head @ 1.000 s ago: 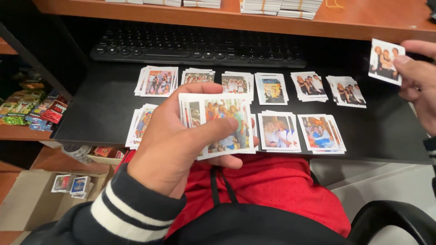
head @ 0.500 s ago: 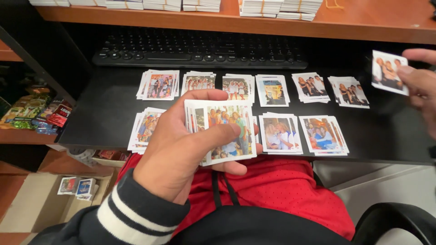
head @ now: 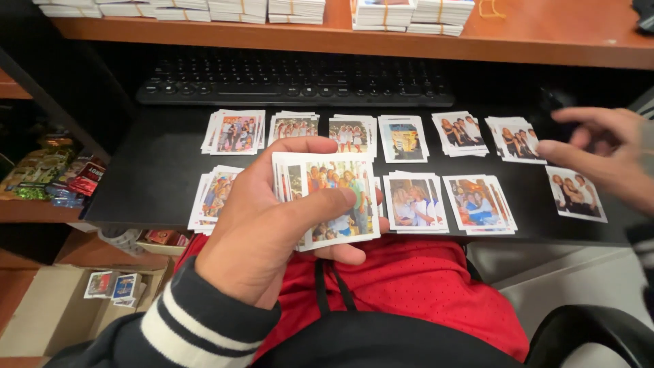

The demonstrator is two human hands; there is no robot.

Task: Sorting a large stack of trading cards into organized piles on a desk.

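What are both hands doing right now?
Left hand: closed on a photo stack.
Right hand: open, empty, above a single photo.

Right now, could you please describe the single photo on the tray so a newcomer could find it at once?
Start at the black tray below the keyboard. Follow the near row of photo stacks to its right end, under the right hand. The photo there lies alone; every neighbour is a stack.

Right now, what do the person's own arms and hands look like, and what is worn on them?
The left hand is bare, with no glove or ring visible. Its arm wears a dark sleeve ending in a ribbed cuff with two white stripes. The right hand is also bare and slightly blurred; only a little dark sleeve shows at its wrist.
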